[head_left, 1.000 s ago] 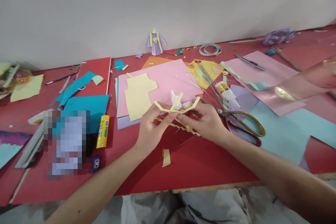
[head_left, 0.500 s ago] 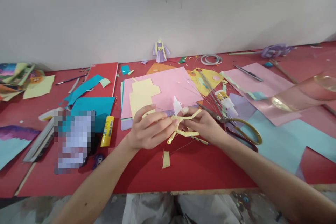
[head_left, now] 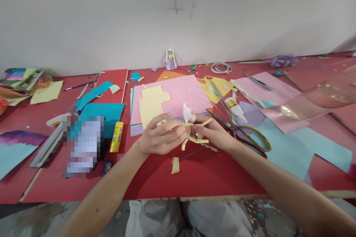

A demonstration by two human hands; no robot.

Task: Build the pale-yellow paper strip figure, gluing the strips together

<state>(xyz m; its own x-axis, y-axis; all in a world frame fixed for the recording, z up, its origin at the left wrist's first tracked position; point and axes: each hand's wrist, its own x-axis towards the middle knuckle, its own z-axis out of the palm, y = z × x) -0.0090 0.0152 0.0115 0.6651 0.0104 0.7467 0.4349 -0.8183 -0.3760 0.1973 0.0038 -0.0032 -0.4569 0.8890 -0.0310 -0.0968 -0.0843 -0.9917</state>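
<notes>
Over table [head_left: 222,177], paper strip [head_left: 198,140] (aslant, down-left)

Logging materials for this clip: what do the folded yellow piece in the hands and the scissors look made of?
Yellow strip figure: matte paper, apparently; it holds creases and curled ends. Scissors: grey metal blades; gold-sheened handles, perhaps brass or paint.

Person is wearing pale grey trousers [head_left: 194,216], the cloth creasing in soft folds across the lap; both forearms are showing bare along their whole visible length; left hand [head_left: 160,139] and right hand [head_left: 215,135] are likewise going uncovered.
</notes>
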